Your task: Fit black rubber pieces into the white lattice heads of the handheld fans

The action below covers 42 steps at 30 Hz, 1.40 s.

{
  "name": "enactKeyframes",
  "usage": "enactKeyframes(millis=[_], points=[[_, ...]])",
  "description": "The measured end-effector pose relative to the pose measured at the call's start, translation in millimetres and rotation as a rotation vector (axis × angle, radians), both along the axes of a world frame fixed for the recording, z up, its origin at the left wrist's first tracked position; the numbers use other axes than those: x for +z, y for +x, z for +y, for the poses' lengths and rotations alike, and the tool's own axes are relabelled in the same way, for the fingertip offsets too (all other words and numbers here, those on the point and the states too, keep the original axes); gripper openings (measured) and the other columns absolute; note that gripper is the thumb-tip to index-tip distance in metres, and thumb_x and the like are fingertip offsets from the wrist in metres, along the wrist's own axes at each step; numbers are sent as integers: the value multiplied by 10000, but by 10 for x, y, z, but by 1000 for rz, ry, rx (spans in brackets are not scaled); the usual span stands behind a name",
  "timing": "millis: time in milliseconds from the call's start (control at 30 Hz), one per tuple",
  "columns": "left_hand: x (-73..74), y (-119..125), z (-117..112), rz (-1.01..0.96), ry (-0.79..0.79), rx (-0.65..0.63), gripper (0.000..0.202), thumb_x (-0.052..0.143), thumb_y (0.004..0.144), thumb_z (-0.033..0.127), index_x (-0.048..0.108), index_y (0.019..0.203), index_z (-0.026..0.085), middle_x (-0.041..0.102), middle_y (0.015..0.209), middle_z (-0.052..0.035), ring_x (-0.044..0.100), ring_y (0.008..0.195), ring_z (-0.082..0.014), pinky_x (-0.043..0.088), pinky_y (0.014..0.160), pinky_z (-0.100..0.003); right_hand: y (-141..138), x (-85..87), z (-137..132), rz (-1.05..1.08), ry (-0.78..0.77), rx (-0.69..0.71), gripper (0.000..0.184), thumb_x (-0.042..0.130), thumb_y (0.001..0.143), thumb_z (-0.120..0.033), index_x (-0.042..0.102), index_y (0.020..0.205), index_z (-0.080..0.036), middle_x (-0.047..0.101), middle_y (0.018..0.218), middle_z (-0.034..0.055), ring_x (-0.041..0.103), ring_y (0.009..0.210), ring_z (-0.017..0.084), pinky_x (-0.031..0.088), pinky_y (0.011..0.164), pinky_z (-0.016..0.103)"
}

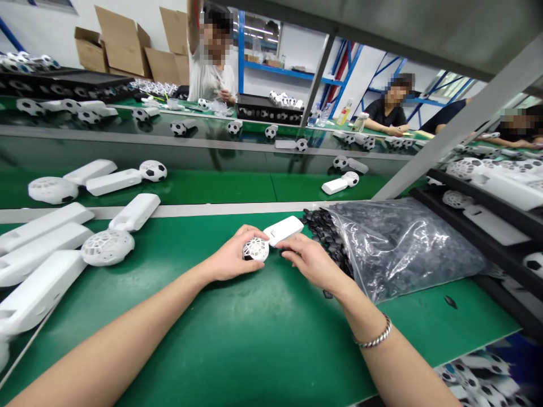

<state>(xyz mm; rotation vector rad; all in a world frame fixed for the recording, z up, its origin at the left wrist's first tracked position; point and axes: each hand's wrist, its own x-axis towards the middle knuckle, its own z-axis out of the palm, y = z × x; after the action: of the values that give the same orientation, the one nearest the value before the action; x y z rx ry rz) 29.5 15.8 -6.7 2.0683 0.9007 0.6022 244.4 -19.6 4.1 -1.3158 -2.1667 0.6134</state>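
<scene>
My left hand (235,254) is closed around the round, latticed head of a white handheld fan (285,230) styled like a soccer ball. The fan's flat white handle points away to the right. My right hand (307,260) is just below that handle, thumb and fingers pinched on a small black piece (283,252). Its fingertips come close to the joint between head and handle; whether they touch it I cannot tell. Beside my right hand, a heap of black pieces (328,234) spills from a clear plastic bag (407,249).
More white fans (108,247) lie along the left side of the green table (237,345). Beyond a pale edge strip, a conveyor belt (237,186) carries others. Black trays (504,226) full of fans stand at right, near a slanted metal post (449,113). Co-workers sit opposite.
</scene>
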Motion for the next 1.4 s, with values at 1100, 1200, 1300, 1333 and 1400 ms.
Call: enactKeyframes(millis=[1100, 1200, 1300, 1333, 1400], points=[[-101, 151, -120, -118, 113, 161, 423, 606, 615, 146, 510, 1024, 198, 479, 1017, -44, 491, 963, -189, 416, 870, -321, -247, -140, 112, 211, 109, 67, 97, 658, 763, -184, 563, 769, -201, 550, 773, 5, 509, 773, 170, 391, 701, 285], [-116, 150, -124, -128, 119, 171, 434, 619, 599, 147, 512, 1016, 200, 482, 1022, -44, 489, 967, -191, 414, 874, -324, -217, -135, 132, 164, 124, 89, 81, 663, 764, -196, 584, 753, -210, 572, 779, 9, 500, 797, 186, 375, 721, 305], [-107, 137, -129, -137, 106, 151, 445, 635, 599, 161, 512, 1024, 202, 485, 1025, -38, 486, 980, -192, 404, 893, -327, -191, -120, 123, 127, 121, 132, 56, 631, 792, -179, 595, 776, -219, 596, 777, 1, 493, 797, 182, 370, 728, 306], [-102, 134, -132, -139, 103, 146, 446, 635, 600, 162, 512, 1027, 203, 485, 1025, -36, 485, 986, -192, 399, 900, -328, -186, -115, 116, 123, 126, 143, 56, 619, 802, -170, 598, 784, -219, 600, 775, -3, 493, 795, 178, 369, 731, 304], [-92, 133, -134, -139, 96, 150, 444, 630, 603, 156, 513, 1028, 206, 484, 1027, -33, 488, 987, -191, 393, 908, -330, -182, -110, 104, 129, 145, 146, 63, 606, 809, -155, 602, 789, -215, 601, 772, -6, 494, 794, 170, 370, 736, 298]])
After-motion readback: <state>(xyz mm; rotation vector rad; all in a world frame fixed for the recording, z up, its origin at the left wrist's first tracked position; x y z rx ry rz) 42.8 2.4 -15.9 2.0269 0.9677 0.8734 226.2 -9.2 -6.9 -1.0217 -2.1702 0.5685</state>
